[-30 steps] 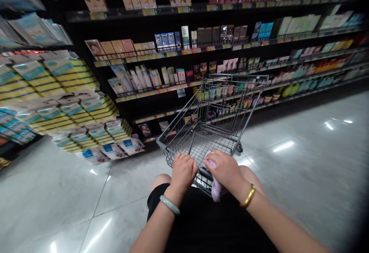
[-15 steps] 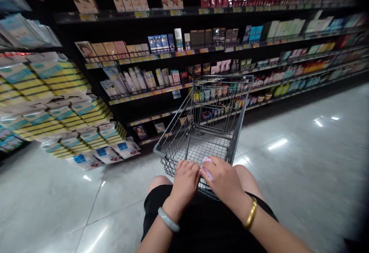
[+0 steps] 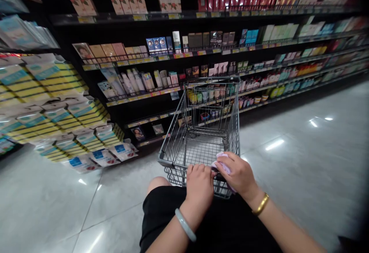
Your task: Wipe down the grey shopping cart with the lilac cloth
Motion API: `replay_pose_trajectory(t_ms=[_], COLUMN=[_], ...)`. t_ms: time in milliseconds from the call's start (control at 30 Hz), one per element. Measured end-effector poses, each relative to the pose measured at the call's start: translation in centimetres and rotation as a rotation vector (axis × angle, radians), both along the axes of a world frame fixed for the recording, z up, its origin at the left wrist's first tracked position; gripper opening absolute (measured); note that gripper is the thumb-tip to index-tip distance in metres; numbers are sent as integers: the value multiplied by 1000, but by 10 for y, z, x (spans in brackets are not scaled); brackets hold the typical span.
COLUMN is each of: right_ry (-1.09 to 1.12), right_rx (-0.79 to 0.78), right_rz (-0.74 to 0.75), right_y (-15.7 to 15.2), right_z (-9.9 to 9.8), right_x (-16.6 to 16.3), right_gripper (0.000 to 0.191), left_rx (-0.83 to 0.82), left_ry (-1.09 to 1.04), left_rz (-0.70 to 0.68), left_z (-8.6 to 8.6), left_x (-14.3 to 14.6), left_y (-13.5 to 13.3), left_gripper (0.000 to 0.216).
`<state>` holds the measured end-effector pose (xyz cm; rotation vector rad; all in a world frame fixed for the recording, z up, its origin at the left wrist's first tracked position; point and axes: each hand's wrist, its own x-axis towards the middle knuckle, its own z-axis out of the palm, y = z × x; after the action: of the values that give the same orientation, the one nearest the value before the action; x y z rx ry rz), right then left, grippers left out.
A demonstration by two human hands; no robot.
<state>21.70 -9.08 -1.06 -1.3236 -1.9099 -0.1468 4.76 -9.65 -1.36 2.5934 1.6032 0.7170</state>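
A grey wire shopping cart (image 3: 184,149) stands right in front of my knees, with nothing lying in its basket. My left hand (image 3: 200,178), a pale bangle at its wrist, has its fingers wrapped over the cart's near rim. Just right of it, my right hand (image 3: 238,172) is closed on a light purple cloth (image 3: 223,158), pressed against the same rim near the cart's right corner. Part of the cloth hangs below the fingers. A gold bangle circles the right wrist.
Shelves (image 3: 161,57) of boxed and bottled goods run behind the cart and away to the right. At the left hang several yellow striped packs (image 3: 80,109), with white packs (image 3: 103,157) low beneath them. Grey tiled floor (image 3: 288,168) reflects the lights.
Both hands have moved right along the rim, the right one carrying the cloth farther from the left. The cart has turned slightly in view, its far end shifting left.
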Motion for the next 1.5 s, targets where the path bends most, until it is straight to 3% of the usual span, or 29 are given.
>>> replay_pose_trajectory(t_ms=[233, 433, 533, 667, 800, 867, 1033, 1200, 1267, 1367, 1433, 1500], right_ry=[41, -78, -133, -217, -339, -357, -217, -166, -18, 500, 837, 983], right_rx=[-60, -179, -266, -460, -646, -666, -530, -670, -709, -666, -521, -285], right_rz=[-41, -246, -242, -203, -329, -304, -44, -143, -132, 82, 189, 166], right_y=[16, 32, 37, 46, 56, 57, 49, 60, 68, 78, 81, 83], right_z=[7, 11, 15, 23, 28, 29, 27, 28, 26, 20, 17, 18], right_x=[29, -2, -14, -1, 1, -13, -46, -25, -26, -49, -68, -80], right_gripper=[16, 18, 21, 24, 24, 23, 25, 23, 22, 26, 32, 32], left_rx=[-37, -49, -58, -2, -78, -161, -256, -283, -280, -294, -306, -310], left_ry=[23, 77, 60, 168, 323, 392, 495, 442, 429, 407, 392, 386], left_rz=[-80, -71, -83, -23, 74, 84, 35, 105, 104, 114, 123, 128], left_z=[9, 12, 17, 30, 33, 30, 26, 27, 26, 27, 28, 29], left_x=[17, 24, 10, -28, -54, -57, -52, -45, -42, -40, -41, -42], left_y=[12, 29, 37, 49, 60, 62, 57, 52, 51, 49, 49, 48], left_gripper=[25, 35, 39, 42, 48, 49, 43, 49, 46, 43, 42, 41])
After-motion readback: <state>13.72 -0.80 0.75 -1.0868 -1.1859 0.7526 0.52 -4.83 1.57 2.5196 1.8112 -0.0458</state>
